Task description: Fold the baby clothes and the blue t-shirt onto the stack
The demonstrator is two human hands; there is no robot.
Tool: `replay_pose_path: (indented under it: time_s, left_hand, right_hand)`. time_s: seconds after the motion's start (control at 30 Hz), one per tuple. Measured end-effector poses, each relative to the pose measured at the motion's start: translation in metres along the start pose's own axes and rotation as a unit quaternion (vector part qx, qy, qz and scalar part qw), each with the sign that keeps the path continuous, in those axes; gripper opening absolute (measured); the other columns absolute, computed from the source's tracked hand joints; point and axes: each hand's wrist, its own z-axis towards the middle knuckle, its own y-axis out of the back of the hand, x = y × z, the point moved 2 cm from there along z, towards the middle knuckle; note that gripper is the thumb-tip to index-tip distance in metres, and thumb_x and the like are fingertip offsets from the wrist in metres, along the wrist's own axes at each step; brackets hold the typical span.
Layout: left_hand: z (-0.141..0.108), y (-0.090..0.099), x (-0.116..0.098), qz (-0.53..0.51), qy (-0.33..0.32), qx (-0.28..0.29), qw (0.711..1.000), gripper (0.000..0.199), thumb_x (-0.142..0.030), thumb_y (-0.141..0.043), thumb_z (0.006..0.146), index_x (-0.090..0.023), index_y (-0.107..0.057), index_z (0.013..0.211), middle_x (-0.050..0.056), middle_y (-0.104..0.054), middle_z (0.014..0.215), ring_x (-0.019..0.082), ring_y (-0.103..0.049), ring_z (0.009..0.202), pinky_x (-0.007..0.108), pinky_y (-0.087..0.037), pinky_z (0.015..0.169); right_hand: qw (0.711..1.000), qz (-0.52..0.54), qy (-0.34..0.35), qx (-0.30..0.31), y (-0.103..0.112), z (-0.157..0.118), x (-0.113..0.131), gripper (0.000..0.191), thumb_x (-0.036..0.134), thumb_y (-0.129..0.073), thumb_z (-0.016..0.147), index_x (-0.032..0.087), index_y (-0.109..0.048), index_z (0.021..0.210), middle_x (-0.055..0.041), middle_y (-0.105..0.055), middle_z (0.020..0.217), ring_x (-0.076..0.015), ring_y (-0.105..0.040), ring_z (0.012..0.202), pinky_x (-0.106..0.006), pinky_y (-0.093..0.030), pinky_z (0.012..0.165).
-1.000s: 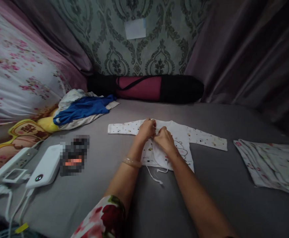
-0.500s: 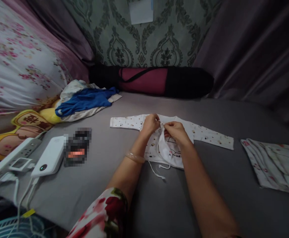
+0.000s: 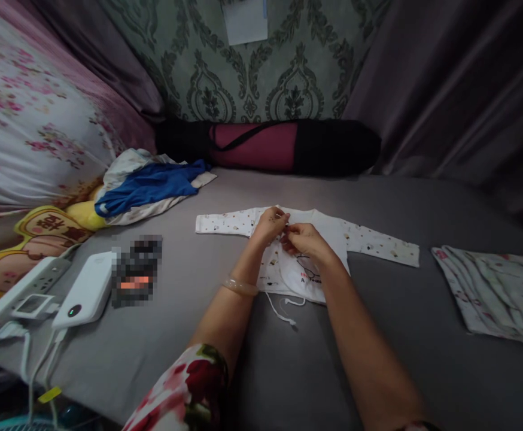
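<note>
A small white baby shirt (image 3: 371, 241) lies spread on the grey bed sheet, its speckled sleeves stretched out to both sides. Its front panel has a printed drawing and lettering, and white tie strings (image 3: 281, 311) trail from the hem. My left hand (image 3: 271, 224) is at the upper front near the collar, fingers closed on the cloth. Close beside it, my right hand (image 3: 307, 240) pinches the edge of the front panel. The fingertips nearly meet, and they partly hide the spot they hold.
Folded patterned cloths (image 3: 497, 293) lie at the right. On the left are a white power bank (image 3: 84, 290), a power strip (image 3: 41, 278) with cables, a blurred-out object (image 3: 136, 272), a yellow cushion (image 3: 41, 239) and blue clothing (image 3: 154, 185). A long black-and-maroon bag (image 3: 252, 146) lies along the wall.
The raised edge of the front panel now lies lower and flatter. My right hand has moved slightly left and down, closer to my left hand. The view has shifted a little.
</note>
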Motion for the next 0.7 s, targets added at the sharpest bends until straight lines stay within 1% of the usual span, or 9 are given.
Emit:
replay_pose_path:
  time_s: [0.07, 0.17, 0.3, 0.37, 0.43, 0.5, 0.57, 0.63, 0.7]
  left_hand:
    - [-0.003, -0.001, -0.004, 0.009, -0.009, -0.004, 1.0, 0.02, -0.027, -0.061, 0.083, -0.011, -0.06, 0.094, 0.007, -0.068, 0.078, 0.012, -0.061, 0.065, 0.021, -0.046, 0.059]
    - [-0.007, -0.002, -0.008, 0.034, -0.013, -0.015, 0.999, 0.02, -0.021, -0.065, 0.077, -0.012, -0.06, 0.094, 0.006, -0.069, 0.08, 0.013, -0.062, 0.07, 0.022, -0.046, 0.063]
    - [-0.005, -0.003, -0.007, 0.069, -0.017, -0.019, 0.997, 0.023, -0.015, -0.066, 0.072, -0.014, -0.061, 0.095, 0.006, -0.069, 0.085, 0.015, -0.063, 0.077, 0.023, -0.047, 0.067]
    - [-0.002, -0.004, -0.005, 0.072, -0.018, -0.008, 0.997, 0.025, -0.011, -0.063, 0.072, -0.013, -0.061, 0.097, 0.006, -0.068, 0.085, 0.015, -0.063, 0.076, 0.023, -0.047, 0.067]
    - [-0.001, -0.005, -0.003, 0.086, -0.032, 0.005, 0.996, 0.029, -0.008, -0.06, 0.073, -0.012, -0.06, 0.101, 0.005, -0.067, 0.084, 0.014, -0.062, 0.075, 0.023, -0.047, 0.068]
    - [-0.003, -0.006, -0.004, 0.127, -0.057, 0.009, 0.99, 0.032, -0.006, -0.057, 0.074, -0.012, -0.059, 0.105, 0.005, -0.066, 0.085, 0.015, -0.062, 0.078, 0.025, -0.047, 0.071]
    - [-0.008, -0.007, -0.008, 0.195, -0.081, -0.003, 0.977, 0.035, -0.004, -0.054, 0.075, -0.013, -0.058, 0.109, 0.007, -0.065, 0.094, 0.017, -0.061, 0.085, 0.028, -0.048, 0.078]
    - [-0.016, -0.007, -0.017, 0.281, -0.101, -0.029, 0.954, 0.037, -0.003, -0.052, 0.076, -0.011, -0.056, 0.112, 0.014, -0.06, 0.108, 0.021, -0.06, 0.095, 0.032, -0.047, 0.085]
    - [-0.025, -0.006, -0.032, 0.362, -0.116, -0.054, 0.924, 0.035, -0.004, -0.05, 0.079, -0.008, -0.055, 0.113, 0.02, -0.054, 0.118, 0.026, -0.057, 0.103, 0.036, -0.045, 0.088]
  right_hand:
    - [0.999, -0.034, 0.014, 0.011, 0.0, 0.0, -0.001, 0.018, 0.001, -0.046, 0.082, 0.013, -0.059, 0.078, -0.0021, -0.063, 0.065, -0.0076, -0.056, 0.046, -0.016, -0.042, 0.04]
    - [0.998, -0.047, 0.022, 0.041, 0.002, -0.001, -0.002, 0.02, -0.001, -0.045, 0.078, 0.014, -0.059, 0.072, -0.0034, -0.064, 0.068, -0.009, -0.057, 0.05, -0.019, -0.046, 0.046]
    - [0.99, -0.072, 0.051, 0.11, 0.007, -0.004, -0.002, 0.018, 0.001, -0.049, 0.072, 0.014, -0.06, 0.073, -0.0022, -0.064, 0.07, -0.0107, -0.059, 0.059, -0.02, -0.047, 0.054]
    - [0.971, -0.14, 0.106, 0.16, 0.008, -0.007, 0.001, 0.017, 0.004, -0.05, 0.071, 0.015, -0.063, 0.074, 0.0005, -0.062, 0.067, -0.0108, -0.058, 0.062, -0.02, -0.045, 0.056]
    - [0.942, -0.219, 0.159, 0.2, 0.008, -0.013, 0.006, 0.017, 0.006, -0.052, 0.071, 0.015, -0.066, 0.075, 0.002, -0.062, 0.065, -0.0109, -0.056, 0.064, -0.02, -0.043, 0.058]
    - [0.914, -0.271, 0.188, 0.235, 0.011, -0.022, 0.013, 0.018, 0.008, -0.053, 0.072, 0.015, -0.069, 0.077, 0.0019, -0.064, 0.066, -0.0114, -0.057, 0.066, -0.02, -0.043, 0.061]
    - [0.902, -0.284, 0.2, 0.258, 0.021, -0.033, 0.023, 0.019, 0.011, -0.054, 0.075, 0.015, -0.071, 0.081, 0.0006, -0.067, 0.072, -0.0125, -0.058, 0.069, -0.022, -0.044, 0.063]
    - [0.913, -0.269, 0.209, 0.223, 0.039, -0.041, 0.032, 0.021, 0.016, -0.054, 0.081, 0.016, -0.072, 0.091, -0.0019, -0.07, 0.084, -0.0137, -0.061, 0.075, -0.023, -0.047, 0.067]
    - [0.939, -0.253, 0.204, 0.107, 0.064, -0.044, 0.035, 0.027, 0.022, -0.05, 0.087, 0.016, -0.069, 0.105, -0.0053, -0.07, 0.097, -0.0153, -0.063, 0.084, -0.025, -0.049, 0.074]
